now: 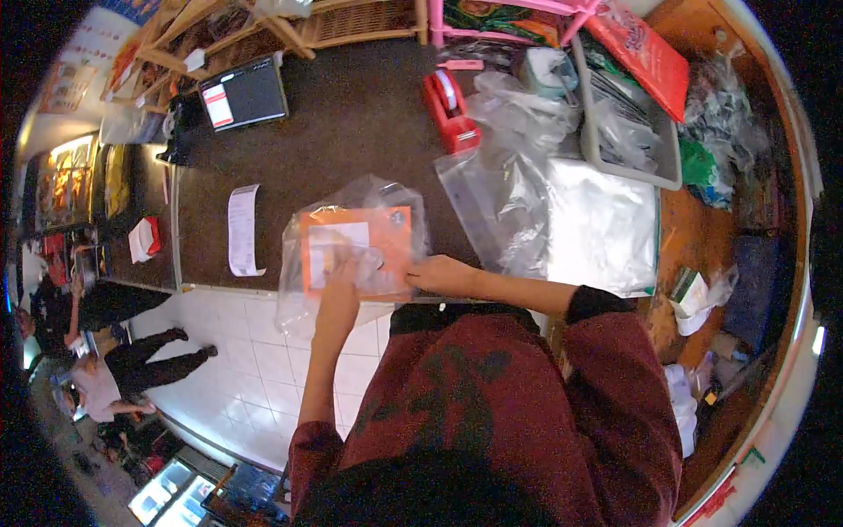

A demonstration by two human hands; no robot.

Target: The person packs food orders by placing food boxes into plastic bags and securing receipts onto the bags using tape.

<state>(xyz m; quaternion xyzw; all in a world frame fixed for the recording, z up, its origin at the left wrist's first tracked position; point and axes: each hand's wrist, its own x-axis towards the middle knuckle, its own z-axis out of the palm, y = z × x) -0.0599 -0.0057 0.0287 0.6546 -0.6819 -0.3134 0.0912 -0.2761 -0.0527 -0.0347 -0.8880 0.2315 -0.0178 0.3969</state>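
In front of my body, a clear plastic bag (373, 191) lies on the dark counter with a flat orange packet (400, 233) inside it. The packet has a white panel (351, 235) on its face. My left hand (344, 279) rests on the packet through the plastic, with its fingers stretched out over the lower middle. At the lower right edge, my right hand (428, 275) has its fingers closed in a pinch on the plastic bag. Glare on the plastic blurs part of the packet's print.
A printed slip (243, 230) and a tablet (246, 93) lie to the left. To the right are a red tape dispenser (452, 114), loose clear bags (496, 198), a stack of clear sleeves (601, 228) and a grey bin (670, 167). People (101, 386) stand beyond the counter at left.
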